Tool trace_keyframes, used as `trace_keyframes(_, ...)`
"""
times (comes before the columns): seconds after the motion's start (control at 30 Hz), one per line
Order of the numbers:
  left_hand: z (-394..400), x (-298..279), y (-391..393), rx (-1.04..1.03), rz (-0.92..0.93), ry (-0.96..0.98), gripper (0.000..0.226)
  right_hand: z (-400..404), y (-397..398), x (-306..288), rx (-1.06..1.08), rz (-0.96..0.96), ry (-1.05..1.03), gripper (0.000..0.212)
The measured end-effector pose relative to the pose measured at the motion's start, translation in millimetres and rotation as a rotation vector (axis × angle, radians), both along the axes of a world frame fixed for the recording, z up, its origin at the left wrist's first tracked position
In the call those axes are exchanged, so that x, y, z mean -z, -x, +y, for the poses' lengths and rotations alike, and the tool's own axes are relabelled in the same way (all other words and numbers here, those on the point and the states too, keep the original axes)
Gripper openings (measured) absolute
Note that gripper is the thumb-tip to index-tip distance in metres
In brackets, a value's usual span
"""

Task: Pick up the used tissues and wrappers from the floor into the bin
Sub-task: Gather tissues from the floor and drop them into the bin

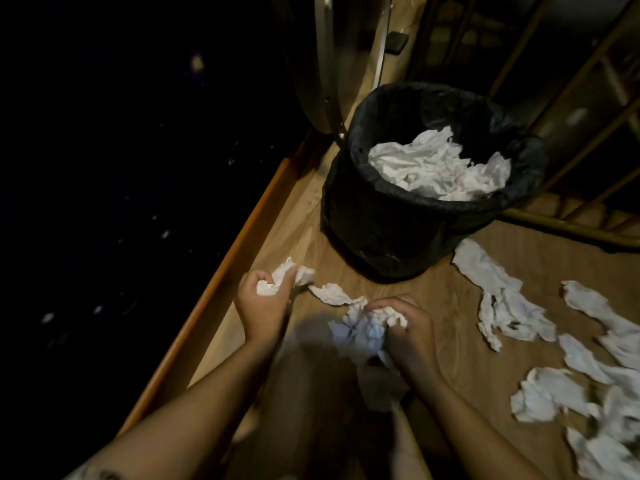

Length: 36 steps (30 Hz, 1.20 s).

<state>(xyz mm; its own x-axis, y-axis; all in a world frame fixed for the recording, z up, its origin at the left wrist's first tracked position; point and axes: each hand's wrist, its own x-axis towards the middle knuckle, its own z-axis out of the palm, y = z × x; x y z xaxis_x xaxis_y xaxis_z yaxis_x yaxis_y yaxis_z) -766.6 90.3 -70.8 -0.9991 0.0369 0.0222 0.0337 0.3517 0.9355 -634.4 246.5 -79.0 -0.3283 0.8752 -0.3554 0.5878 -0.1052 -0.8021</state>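
Note:
A black bin (pixel 388 230) lined with a black bag stands on the wooden floor, with several crumpled white tissues (pixel 440 168) inside it. My left hand (pixel 265 306) grips a small crumpled tissue (pixel 284 280) low over the floor in front of the bin. My right hand (pixel 412 330) clutches a bigger bunch of white tissue (pixel 363 329) just to the right of it. A loose tissue (pixel 332 294) lies on the floor between the two hands. Several more tissues (pixel 502 299) are strewn over the floor to the right.
A dark surface with an orange-brown wooden edge (pixel 221 282) runs along the left. Wooden rails (pixel 568 230) stand behind and to the right of the bin. A metal-rimmed curved object (pixel 329 64) rises behind the bin.

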Motion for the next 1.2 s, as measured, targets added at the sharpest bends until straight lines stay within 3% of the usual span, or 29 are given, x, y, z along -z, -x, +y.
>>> trace_keyframes(0.03, 8.5, -4.6, 0.1, 0.007, 0.021, 0.016, 0.035, 4.6, -1.9, -14.8, -0.224, 0.108, 0.078, 0.024)
trace_keyframes(0.07, 16.6, -9.6, -1.2, 0.025, 0.038, 0.037, 0.035, 8.4, -7.5, -34.0, -0.361, 0.165, -0.005, 0.027)
trace_keyframes(0.13, 28.6, -16.9, -5.9, 0.081, 0.043, 0.06, 0.029, 18.9, -6.5, -54.1, -0.478, 0.255, -0.117, 0.021)
trace_keyframes(0.23, 37.9, -15.5, -11.1, 0.174, 0.013, 0.032, 0.026, 20.4, 3.9, -67.6, -0.406, 0.408, 0.053, 0.005)
trace_keyframes(0.33, 38.0, -14.7, -15.8, 0.276, -0.145, -0.169, 0.013, 22.0, 7.5, -74.1, -0.267, 0.478, 0.352, 0.019)
trace_keyframes(0.4, 34.5, -20.7, -19.5, 0.308, -0.256, -0.264, 0.013, 23.3, 5.5, -76.8, -0.238, 0.525, 0.413, 0.019)
trace_keyframes(0.53, 28.3, -27.7, -27.9, 0.261, -0.475, -0.256, 0.019, 7.5, 9.1, -72.6, -0.18, 0.564, 0.484, 0.011)
trace_keyframes(0.67, 25.4, -33.3, -45.2, 0.368, -0.591, -0.312, 0.014, -11.9, 22.7, -68.3, -0.095, 0.552, 0.407, 0.032)
trace_keyframes(0.8, 28.0, -36.9, -57.5, 0.428, -0.768, -0.415, 0.024, -31.8, 29.1, -58.9, 0.01, 0.532, 0.574, 0.065)
trace_keyframes(0.87, 29.3, -42.2, -62.5, 0.472, -0.804, -0.441, 0.026, -39.3, 28.0, -51.5, -0.006, 0.511, 0.515, 0.06)
trace_keyframes(1.0, 31.4, -54.0, -69.3, 0.54, -0.798, -0.335, 0.031, -43.9, 25.0, -54.1, 0.057, 0.476, 0.281, 0.026)
trace_keyframes(1.07, 29.5, -64.8, -64.0, 0.585, -0.758, -0.224, 0.031, -38.0, 26.1, -58.0, 0.109, 0.474, 0.253, 0.021)
trace_keyframes(1.2, 30.2, -98.6, -35.7, 0.585, -0.393, -0.015, 0.013, -15.4, 36.1, -71.5, 0.235, 0.488, 0.373, 0.024)
